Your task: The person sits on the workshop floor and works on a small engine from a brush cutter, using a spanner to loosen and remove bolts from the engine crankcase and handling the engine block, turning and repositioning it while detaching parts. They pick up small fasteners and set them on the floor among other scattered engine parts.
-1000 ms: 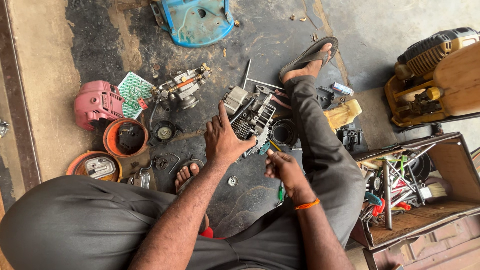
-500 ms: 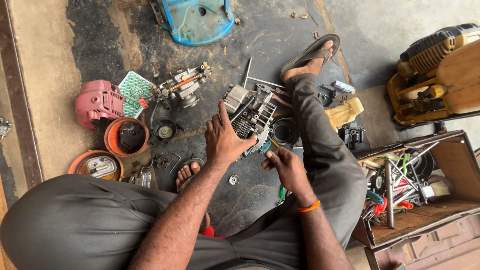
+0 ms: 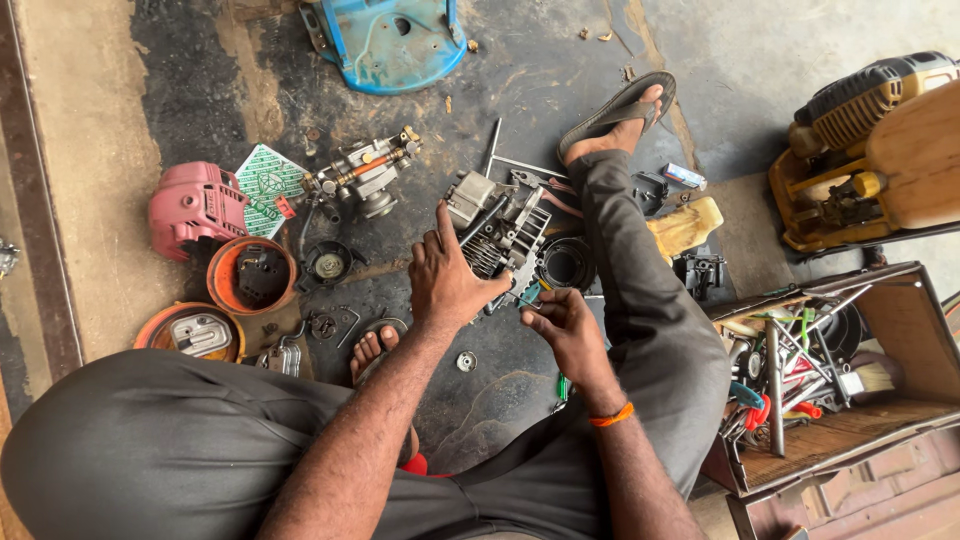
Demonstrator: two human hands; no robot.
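I sit on an oil-stained concrete floor with a small finned metal engine block (image 3: 497, 235) between my legs. My left hand (image 3: 447, 278) rests on the block's near left side, thumb and fingers spread against it. My right hand (image 3: 565, 330) is just right of it at the block's lower corner, fingers pinched around a small green-handled tool (image 3: 530, 293). An orange band circles my right wrist. My right leg in grey trousers stretches forward to a sandalled foot (image 3: 617, 112).
Left lie a pink engine cover (image 3: 192, 205), orange round housings (image 3: 250, 275), a carburettor assembly (image 3: 365, 175) and a blue plastic shell (image 3: 390, 40). A wooden toolbox (image 3: 830, 370) of tools stands at right, a yellow machine (image 3: 860, 150) behind it.
My right hand has shifted slightly up toward the engine block's corner. My left hand has stayed on the block.
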